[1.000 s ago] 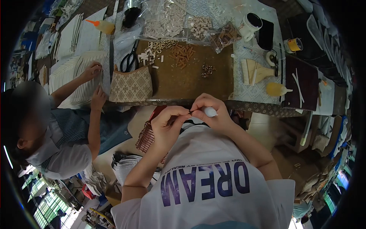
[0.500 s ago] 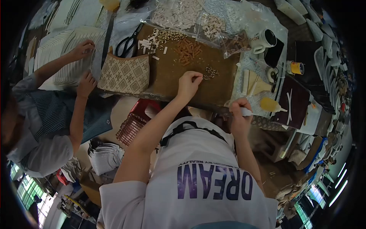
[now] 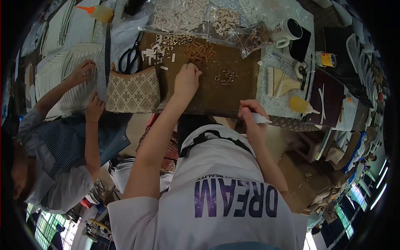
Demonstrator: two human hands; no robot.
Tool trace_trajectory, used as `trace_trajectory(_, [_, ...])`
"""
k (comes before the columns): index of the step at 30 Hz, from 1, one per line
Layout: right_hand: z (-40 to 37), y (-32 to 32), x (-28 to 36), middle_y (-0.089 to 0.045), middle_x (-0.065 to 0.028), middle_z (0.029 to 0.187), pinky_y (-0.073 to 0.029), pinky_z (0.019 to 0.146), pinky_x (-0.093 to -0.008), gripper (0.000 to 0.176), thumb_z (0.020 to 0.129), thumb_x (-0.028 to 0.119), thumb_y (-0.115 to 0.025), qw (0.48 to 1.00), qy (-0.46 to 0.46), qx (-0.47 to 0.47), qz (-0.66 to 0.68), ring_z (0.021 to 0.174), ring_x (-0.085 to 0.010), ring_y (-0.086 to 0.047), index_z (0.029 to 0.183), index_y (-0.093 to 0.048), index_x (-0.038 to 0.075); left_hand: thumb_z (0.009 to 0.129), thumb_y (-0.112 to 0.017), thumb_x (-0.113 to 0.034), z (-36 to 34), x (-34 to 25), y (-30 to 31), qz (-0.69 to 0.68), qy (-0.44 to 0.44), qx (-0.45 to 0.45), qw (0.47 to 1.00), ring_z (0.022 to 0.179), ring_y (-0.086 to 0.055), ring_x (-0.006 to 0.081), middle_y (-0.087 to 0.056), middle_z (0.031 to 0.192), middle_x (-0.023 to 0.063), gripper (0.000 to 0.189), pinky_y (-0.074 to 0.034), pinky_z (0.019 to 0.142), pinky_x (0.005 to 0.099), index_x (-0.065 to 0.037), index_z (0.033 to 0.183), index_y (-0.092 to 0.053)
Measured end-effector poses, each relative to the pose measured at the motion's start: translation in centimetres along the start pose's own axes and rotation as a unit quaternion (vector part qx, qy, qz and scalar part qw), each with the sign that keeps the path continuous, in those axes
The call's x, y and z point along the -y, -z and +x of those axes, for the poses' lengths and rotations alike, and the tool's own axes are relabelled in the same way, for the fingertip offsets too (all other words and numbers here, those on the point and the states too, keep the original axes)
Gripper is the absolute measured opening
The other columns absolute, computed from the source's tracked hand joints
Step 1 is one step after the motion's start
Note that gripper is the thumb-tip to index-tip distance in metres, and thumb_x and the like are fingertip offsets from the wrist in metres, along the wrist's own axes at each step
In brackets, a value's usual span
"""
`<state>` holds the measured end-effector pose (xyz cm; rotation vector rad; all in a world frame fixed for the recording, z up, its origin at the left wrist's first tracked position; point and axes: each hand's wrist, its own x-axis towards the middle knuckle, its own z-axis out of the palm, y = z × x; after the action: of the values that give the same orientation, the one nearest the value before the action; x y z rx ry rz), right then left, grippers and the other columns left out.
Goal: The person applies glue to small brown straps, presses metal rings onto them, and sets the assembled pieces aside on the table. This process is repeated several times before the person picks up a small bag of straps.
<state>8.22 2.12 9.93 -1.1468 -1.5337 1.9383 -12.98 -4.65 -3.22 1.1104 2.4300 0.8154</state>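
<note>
My left hand (image 3: 187,83) is over the brown work board (image 3: 225,98), fingers closed in a pinch just below a pile of small brown leather strips (image 3: 200,51). What its fingertips hold, if anything, is hidden. My right hand (image 3: 255,125) is at the board's front edge, wrapped round a small white squeeze bottle (image 3: 261,119) whose nozzle points right. Between the hands, farther back, lies a small cluster of metal rings (image 3: 226,77). Gold chain-like hardware (image 3: 177,40) and white strips (image 3: 152,54) lie beyond my left hand.
A patterned pouch (image 3: 133,91) and black scissors (image 3: 130,58) are on the left. Another person's hands (image 3: 84,71) work at layered white pieces there. To the right stand a mug (image 3: 285,31), a yellow glue bottle (image 3: 301,105) and a wooden scraper (image 3: 283,83). Bagged parts (image 3: 179,14) lie behind.
My left hand has moved left and away from the metal rings to the brown strips. My right hand has shifted slightly left, still holding the bottle. The view has also shifted a little.
</note>
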Motion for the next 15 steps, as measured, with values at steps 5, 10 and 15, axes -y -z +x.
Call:
trace_trajectory(5, [1.9,-1.9,-0.3,-0.061,-0.0042,0.092,-0.047,0.069,-0.0211,0.020,0.086,0.013,-0.062,0.996,-0.065,0.032,0.052,0.075,-0.0080,-0.056,0.101,-0.061,0.000,0.073,-0.067,-0.003,-4.3,-6.2,6.8,-0.195,-0.227,0.035,0.953,0.070,-0.061,0.0257,-0.061,0.084,0.0104,0.016,-0.051,0.060,0.0319,-0.005,0.084,-0.055])
trace_trajectory(10, [1.9,-2.7,-0.4,-0.062,-0.0047,0.090,-0.049,0.071,-0.0221,0.024,0.086,0.009,-0.061,0.993,-0.095,0.073,-0.001,0.077,-0.0098,-0.059,0.108,-0.058,-0.001,0.076,-0.065,-0.007,-5.6,-5.6,7.5,-0.156,-0.284,-0.030,0.946,0.075,-0.061,0.0257,-0.061,0.086,0.0079,0.015,-0.051,0.064,0.0327,-0.006,0.089,-0.057])
trace_trajectory(15, [1.7,-3.2,0.3,-0.063,-0.0068,0.090,-0.050,0.075,-0.0243,0.019,0.086,0.004,-0.059,0.997,-0.058,0.021,0.041,0.082,-0.0132,-0.062,0.104,-0.060,-0.001,0.081,-0.060,-0.010,0.8,1.0,6.1,-0.047,-0.036,-0.098,0.993,0.078,-0.060,0.0324,-0.061,0.090,0.0129,0.011,-0.049,0.069,0.0389,-0.005,0.091,-0.062])
